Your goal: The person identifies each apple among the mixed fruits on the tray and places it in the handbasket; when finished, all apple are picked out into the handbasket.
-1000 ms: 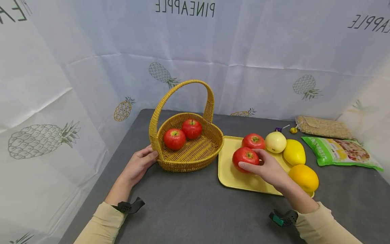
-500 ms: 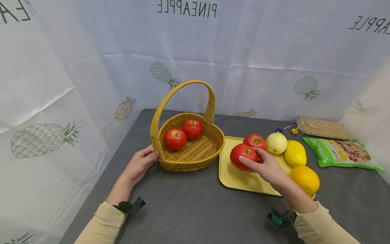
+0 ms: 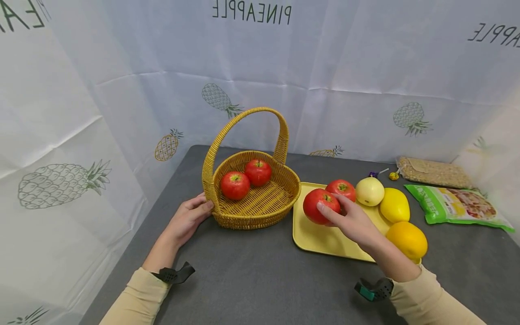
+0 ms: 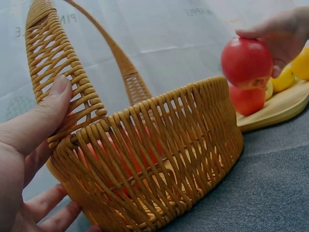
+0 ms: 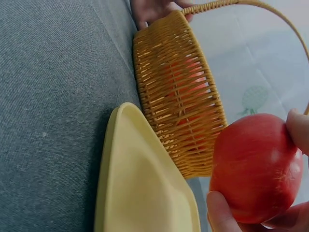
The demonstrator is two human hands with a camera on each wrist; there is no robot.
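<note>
yellow wicker makes up the basket [image 3: 248, 221], and the left hand [image 3: 188, 220] has it at 8 o'clock, thumb and fingers bent round its side. two red apples [image 3: 235, 185] sit inside, at 9 and 12 o'clock. at the basket's 4 o'clock is the tray [image 3: 308, 239]. over it the right hand [image 3: 353, 221] grips the held apple [image 3: 318, 207], spread only as wide as the fruit. the step looks like moving this apple across; next it should go up over the rim toward 10 o'clock, then down gently into the bare right half. the spare apple [image 3: 341, 187] is at its 2 o'clock; i can't tell if they touch. the left wrist view shows fingers going behind the basket. the right wrist view shows fingertips under the held apple. only the head view shows the green bag [image 3: 459, 204], far off at 3 o'clock.
</note>
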